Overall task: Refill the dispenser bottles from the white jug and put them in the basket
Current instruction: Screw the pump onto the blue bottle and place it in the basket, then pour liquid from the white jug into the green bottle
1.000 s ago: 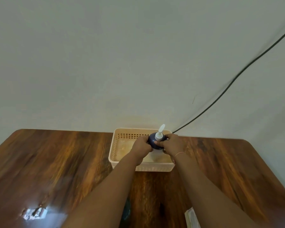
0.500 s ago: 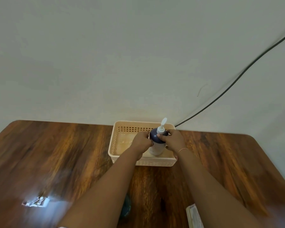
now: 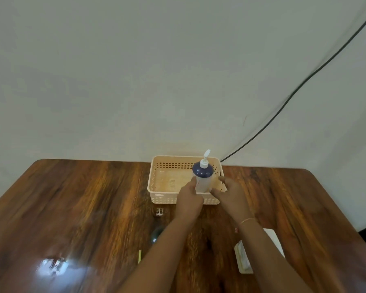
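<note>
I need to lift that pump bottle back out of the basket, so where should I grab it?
Take the pump bottle around its pale cylindrical body, below the dark blue shoulder, coming down from above since the basket walls block its sides. It stands upright; the thin pump head looks too slim to hold.

The table (image 3: 82, 208) is showing a glossy reddish-brown wood grain with darker streaks, and a pale glare patch is shining near its front left corner. At the table's far edge, the basket (image 3: 163, 197) is showing a light peach colour, its walls patterned with rows of small square holes. The dispenser bottle (image 3: 203, 180) is wearing a dark navy shoulder over a whitish body, topped by a white pump. A thin gold-toned bracelet (image 3: 247, 220) is circling the right wrist. A black cable (image 3: 304, 81) is crossing the pale grey-green wall (image 3: 135, 70).
</note>
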